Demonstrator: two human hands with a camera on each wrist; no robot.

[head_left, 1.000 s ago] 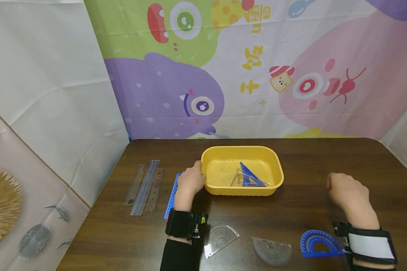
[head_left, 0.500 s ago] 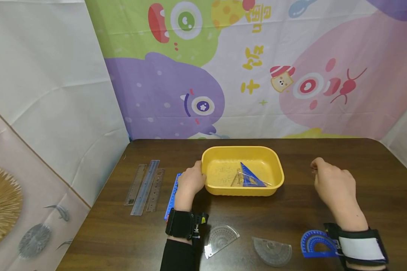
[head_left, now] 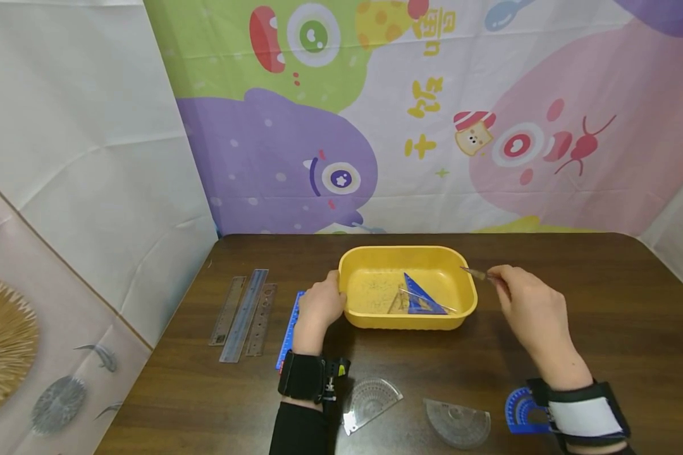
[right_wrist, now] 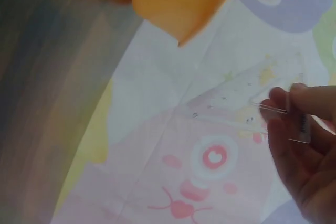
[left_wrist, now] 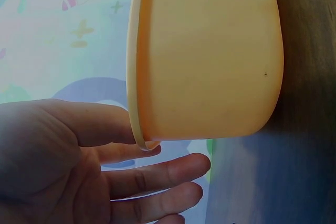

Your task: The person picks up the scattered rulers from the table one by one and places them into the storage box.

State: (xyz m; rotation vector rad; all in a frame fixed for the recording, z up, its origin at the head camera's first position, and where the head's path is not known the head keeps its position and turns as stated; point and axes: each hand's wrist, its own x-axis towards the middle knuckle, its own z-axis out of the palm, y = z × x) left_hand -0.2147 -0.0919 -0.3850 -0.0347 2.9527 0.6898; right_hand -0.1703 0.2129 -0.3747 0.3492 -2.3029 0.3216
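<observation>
On the surface (head_left: 165, 398), three clear rulers (head_left: 243, 316) side by side, then blue ruler (head_left: 289, 328). Left hand (head_left: 321, 303) pinches left rim of yellow tub (head_left: 401, 321), other fingers extended. Blue set square (head_left: 423, 302) inside tub. Clear set square (head_left: 475, 273) pinched by right hand (head_left: 532, 304), tip overlapping tub's right rim in head view. Blue protractor (head_left: 515, 411) partly hidden by wrist strap (head_left: 583, 414)

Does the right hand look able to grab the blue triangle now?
Probably not freely: the right hand pinches a clear set square, though the yellow tray holding the blue triangle is open-topped.
</observation>
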